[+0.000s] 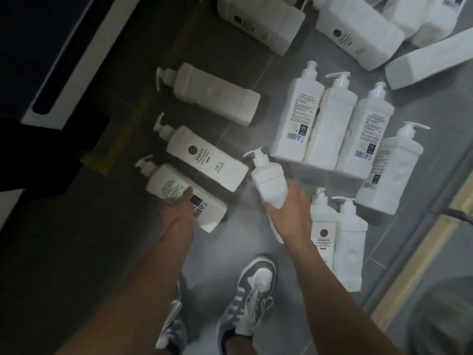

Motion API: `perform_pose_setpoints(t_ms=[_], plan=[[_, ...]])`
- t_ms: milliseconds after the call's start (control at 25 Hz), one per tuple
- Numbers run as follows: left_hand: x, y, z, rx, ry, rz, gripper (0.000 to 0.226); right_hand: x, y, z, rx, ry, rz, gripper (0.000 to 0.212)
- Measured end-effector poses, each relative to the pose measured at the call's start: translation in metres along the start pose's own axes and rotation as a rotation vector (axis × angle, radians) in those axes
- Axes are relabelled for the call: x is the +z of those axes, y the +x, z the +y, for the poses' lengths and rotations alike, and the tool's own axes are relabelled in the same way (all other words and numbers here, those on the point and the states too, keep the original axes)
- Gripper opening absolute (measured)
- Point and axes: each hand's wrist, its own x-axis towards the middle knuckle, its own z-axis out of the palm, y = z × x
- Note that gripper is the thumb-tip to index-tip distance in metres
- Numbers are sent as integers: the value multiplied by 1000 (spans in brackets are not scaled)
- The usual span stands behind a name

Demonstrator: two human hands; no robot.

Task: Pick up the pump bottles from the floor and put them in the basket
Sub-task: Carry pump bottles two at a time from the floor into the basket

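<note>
Over the shoes [256,285], the right hand [289,208] curled round a bottle [268,180]. The left hand [179,213] touched a second bottle [165,184], grip unclear. Next, probably: lift both, find the basket.

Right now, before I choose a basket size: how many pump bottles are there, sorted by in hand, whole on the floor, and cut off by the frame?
Bottle in the right hand: 1
Bottle under the left hand: 1
Other whole bottles on the floor: 8
Bottles cut off at the frame edge: at least 4
Total: at least 14
</note>
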Motion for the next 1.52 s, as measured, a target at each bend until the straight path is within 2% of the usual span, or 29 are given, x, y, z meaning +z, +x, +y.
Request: perform_pose_setpoints(t_ms=[200, 320, 440, 600, 720, 760, 840, 920, 1120, 1360, 1520], plan=[[24, 23, 5, -46, -139, 21, 90, 15, 21, 1, 37, -9, -7, 86], [32, 41, 1, -83, -129, 43, 109, 27, 26, 0, 56, 9, -1, 79], [32, 49, 2, -119, -95, -7, 89, 35, 29, 1, 61, -12, 17, 77], [23, 52, 0, -67, 37, -3, 89, 36, 29, 0, 71, -49, 13, 79], [9, 49, -1, -11, 187, -24, 64, 34, 23, -1, 81, -43, 9, 77], [3, 46, -2, 16, 206, -6, 64, 32, 18, -2, 84, -44, 3, 77], [-14, 31, -1, 66, 163, 35, 80, 24, 5, -5, 95, -48, 5, 76], [-34, 5, 2, 145, 184, 57, 92, 9, -17, -12, 103, -37, 20, 71], [-105, -91, 26, 365, 500, 133, 86, -64, -93, -38, 110, 27, 6, 74], [-219, -268, 76, 623, 794, 66, 79, -206, -223, -86, 95, 28, 17, 83], [-308, -390, 102, 754, 830, 12, 75, -316, -326, -124, 68, 29, 46, 77]])
